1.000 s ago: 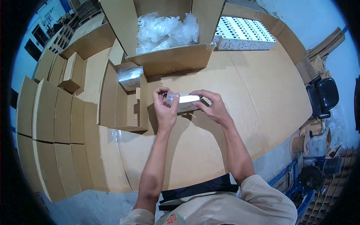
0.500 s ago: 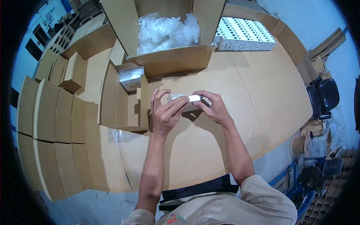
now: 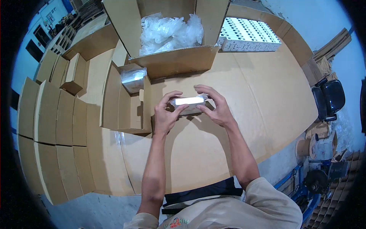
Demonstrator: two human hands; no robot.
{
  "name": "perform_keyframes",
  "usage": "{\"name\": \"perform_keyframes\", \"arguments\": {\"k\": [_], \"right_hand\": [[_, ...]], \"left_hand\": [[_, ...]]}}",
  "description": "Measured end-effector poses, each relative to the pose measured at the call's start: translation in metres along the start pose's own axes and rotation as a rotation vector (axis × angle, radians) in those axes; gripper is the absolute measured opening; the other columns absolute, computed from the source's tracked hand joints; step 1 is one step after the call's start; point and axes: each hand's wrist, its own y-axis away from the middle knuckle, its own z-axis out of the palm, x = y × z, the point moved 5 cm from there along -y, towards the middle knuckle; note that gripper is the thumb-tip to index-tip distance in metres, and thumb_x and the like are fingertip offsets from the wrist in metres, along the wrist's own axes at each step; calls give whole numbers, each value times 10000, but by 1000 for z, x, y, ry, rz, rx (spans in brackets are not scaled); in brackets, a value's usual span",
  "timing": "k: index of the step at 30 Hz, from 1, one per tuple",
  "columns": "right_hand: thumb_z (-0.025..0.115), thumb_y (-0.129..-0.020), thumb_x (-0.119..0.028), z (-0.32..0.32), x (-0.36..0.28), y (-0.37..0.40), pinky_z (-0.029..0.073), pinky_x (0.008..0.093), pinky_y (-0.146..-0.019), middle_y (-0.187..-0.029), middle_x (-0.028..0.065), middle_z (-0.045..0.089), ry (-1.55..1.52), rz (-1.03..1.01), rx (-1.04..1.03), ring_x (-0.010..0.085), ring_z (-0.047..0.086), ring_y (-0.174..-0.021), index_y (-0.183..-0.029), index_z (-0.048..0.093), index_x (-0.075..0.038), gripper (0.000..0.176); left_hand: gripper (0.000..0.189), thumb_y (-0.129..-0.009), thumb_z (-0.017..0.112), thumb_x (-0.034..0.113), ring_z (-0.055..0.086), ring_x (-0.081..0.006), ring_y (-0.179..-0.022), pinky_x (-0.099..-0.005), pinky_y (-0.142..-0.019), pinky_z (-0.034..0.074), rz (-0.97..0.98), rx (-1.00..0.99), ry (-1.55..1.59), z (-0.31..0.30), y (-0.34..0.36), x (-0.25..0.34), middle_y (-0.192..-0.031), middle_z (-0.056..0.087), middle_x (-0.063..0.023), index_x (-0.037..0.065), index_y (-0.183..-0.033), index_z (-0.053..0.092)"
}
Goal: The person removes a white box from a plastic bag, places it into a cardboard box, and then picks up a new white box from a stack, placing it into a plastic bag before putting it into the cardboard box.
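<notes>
A small white box (image 3: 190, 107) with clear plastic wrap around its ends is held above the cardboard-covered table. My left hand (image 3: 166, 115) grips its left end, with the thumb on the near side. At the opposite end, my right hand (image 3: 218, 108) has its thumb against the near face and its fingers curved over the far side. Just left of my hands stands an open cardboard carton (image 3: 124, 110). Plastic-wrapped white boxes (image 3: 133, 81) fill the back of that carton.
A large open carton (image 3: 175, 65) of clear plastic bags (image 3: 171, 32) stands at the back. Behind it on the right lies a block of white boxes (image 3: 249, 36). Brown cartons (image 3: 57, 110) line the left side. A black chair (image 3: 329, 98) is beyond the right edge.
My left hand has moved from over the top of the box to its left end, uncovering the box. My right hand's fingers have lifted and spread slightly.
</notes>
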Motion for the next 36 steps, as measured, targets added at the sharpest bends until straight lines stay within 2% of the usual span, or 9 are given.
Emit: {"name": "perform_keyframes", "arguments": {"k": [3,12,15,18,22,23,29,34,36], "right_hand": [[792,-789,13,4,11,2,520,393,-1003,-1248,95,712,-72,7,-29,277,654,-1154,-1209,714,-54,433],[780,-792,48,0,11,0,571,343,-870,-1071,87,765,126,-80,-103,215,689,-1015,-1085,782,-61,313],[772,-802,53,-1,14,1,584,310,-786,-1067,102,762,105,59,-140,175,704,-925,-1093,779,-52,310],[755,-828,54,0,15,-2,589,274,-735,-1061,103,761,61,-34,-100,132,700,-850,-1096,777,-47,287],[732,-864,54,-1,23,-5,599,252,-736,-1050,83,747,-48,79,-13,118,695,-861,-1118,755,-27,267],[726,-874,54,1,28,-6,603,251,-737,-1044,82,742,-92,117,1,118,696,-868,-1128,745,-20,265],[685,-921,69,33,15,-38,632,290,-781,-1084,108,699,-250,2,28,156,691,-953,-1192,661,10,278],[645,-937,94,78,-16,-80,638,321,-836,-1107,130,673,-378,-139,11,173,673,-1032,-1195,583,4,280],[633,-939,103,98,-25,-93,623,305,-838,-1050,123,675,-359,-165,-5,167,691,-951,-1189,564,-1,279]], "left_hand": [[450,-823,845,59,650,-156,-1073,-304,-948,518,-20,19,2,0,1,1,-1113,699,-72,23,-1221,639],[563,-837,830,48,640,-128,-1023,-284,-893,519,-59,-5,89,4,2,-8,-1081,684,-66,53,-1330,560],[754,-812,862,94,651,-180,-1061,-317,-939,519,-293,-41,185,5,14,-17,-1131,679,-111,61,-1447,457],[954,-786,890,159,638,-281,-1159,-387,-1012,502,-39,29,-154,4,28,-2,-1267,637,-192,67,-1549,325],[1092,-769,889,182,411,-431,-1414,-484,-1189,325,92,99,-536,-2,63,2,-1521,411,-296,-20,-1584,192],[997,-816,841,228,315,-438,-1467,-495,-1216,270,35,35,-595,-2,75,2,-1570,353,-275,-61,-1561,244],[766,-940,646,417,278,-414,-1496,-559,-1210,250,6,-227,-972,-2,140,23,-1614,344,-174,3,-1533,391],[764,-943,628,449,276,-419,-1493,-584,-1206,241,-39,-224,-952,-8,167,29,-1625,337,-153,42,-1546,395],[764,-941,630,450,275,-420,-1493,-583,-1203,246,-43,-219,-945,-9,169,30,-1629,334,-148,44,-1545,399]]}}
